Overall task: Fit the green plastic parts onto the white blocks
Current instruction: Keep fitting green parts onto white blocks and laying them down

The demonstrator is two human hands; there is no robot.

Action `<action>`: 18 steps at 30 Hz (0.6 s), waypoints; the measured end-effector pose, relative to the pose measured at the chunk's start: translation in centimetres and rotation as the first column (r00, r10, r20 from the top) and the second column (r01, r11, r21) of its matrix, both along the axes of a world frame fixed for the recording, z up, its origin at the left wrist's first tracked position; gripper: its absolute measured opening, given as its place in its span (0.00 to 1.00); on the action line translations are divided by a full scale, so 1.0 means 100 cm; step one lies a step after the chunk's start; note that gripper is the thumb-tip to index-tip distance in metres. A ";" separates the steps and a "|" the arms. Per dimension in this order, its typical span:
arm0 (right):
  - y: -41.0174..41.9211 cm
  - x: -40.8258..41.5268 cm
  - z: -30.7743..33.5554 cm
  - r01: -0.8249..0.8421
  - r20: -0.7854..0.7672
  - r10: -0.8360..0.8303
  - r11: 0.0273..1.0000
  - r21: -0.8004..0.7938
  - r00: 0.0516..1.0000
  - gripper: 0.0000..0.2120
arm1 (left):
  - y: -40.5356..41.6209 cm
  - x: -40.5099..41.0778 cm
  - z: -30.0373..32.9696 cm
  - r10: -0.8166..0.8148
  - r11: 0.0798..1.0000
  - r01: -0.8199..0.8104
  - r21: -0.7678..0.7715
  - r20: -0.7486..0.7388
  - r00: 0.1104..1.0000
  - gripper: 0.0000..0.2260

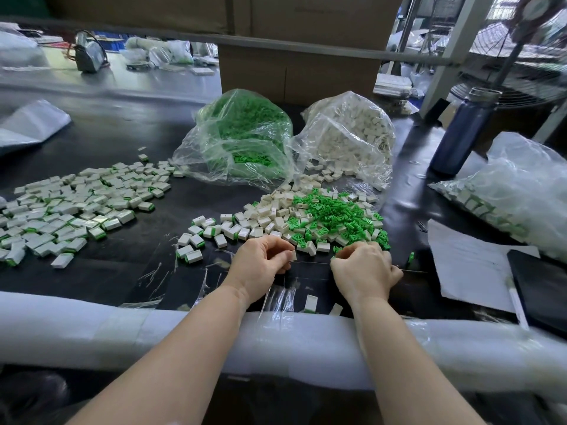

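Note:
My left hand (pixel 260 262) pinches a small white block (pixel 293 255) between thumb and fingers, just above the black table. A short gap to its right, my right hand (pixel 365 268) has its fingers curled; a speck of green shows at its fingertips, but what it holds is hidden. Right behind both hands lies a heap of loose green plastic parts (pixel 334 216) mixed with white blocks (pixel 270 216). Far left spreads a pile of assembled white blocks with green ends (pixel 70 207).
At the back stand a clear bag of green parts (pixel 242 133) and a clear bag of white blocks (pixel 352 133). A dark blue bottle (pixel 463 133), another bag (pixel 515 191), paper (pixel 469 265) and a black tablet (pixel 543 286) are on the right. A padded white rail (pixel 122 329) edges the table.

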State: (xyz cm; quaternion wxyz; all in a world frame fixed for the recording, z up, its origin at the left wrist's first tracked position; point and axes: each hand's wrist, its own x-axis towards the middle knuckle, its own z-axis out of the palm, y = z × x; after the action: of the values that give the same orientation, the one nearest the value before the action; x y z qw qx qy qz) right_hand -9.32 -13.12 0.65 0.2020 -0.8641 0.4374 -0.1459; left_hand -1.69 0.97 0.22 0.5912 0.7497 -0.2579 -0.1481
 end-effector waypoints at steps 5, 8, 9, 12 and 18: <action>0.006 0.000 -0.002 -0.248 0.187 0.257 0.966 -0.069 0.948 0.06 | 0.000 0.001 -0.001 -0.012 1.000 0.012 -0.017 0.001 1.000 0.07; 0.009 0.000 0.000 -0.362 0.379 0.336 0.932 -0.002 0.862 0.05 | 0.000 0.001 -0.002 -0.016 0.999 0.016 -0.038 -0.011 1.000 0.08; 0.009 0.000 0.000 -0.398 0.427 0.351 0.917 0.023 0.833 0.05 | 0.000 0.002 -0.002 -0.020 0.999 0.019 -0.048 -0.018 1.000 0.08; 0.010 -0.001 0.001 -0.509 0.538 0.387 0.856 0.092 0.749 0.08 | -0.001 0.001 -0.002 -0.036 0.997 0.033 -0.068 -0.037 0.999 0.08; 0.013 0.000 0.003 -0.592 0.636 0.331 0.767 0.249 0.697 0.12 | -0.001 0.001 -0.002 -0.056 0.997 0.055 -0.055 -0.011 0.998 0.08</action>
State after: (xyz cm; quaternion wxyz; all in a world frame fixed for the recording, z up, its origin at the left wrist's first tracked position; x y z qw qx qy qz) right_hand -9.32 -11.78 0.97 0.5387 -0.7974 0.1415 -0.2323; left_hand -1.56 0.88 0.04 0.6088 0.7248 -0.2789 -0.1621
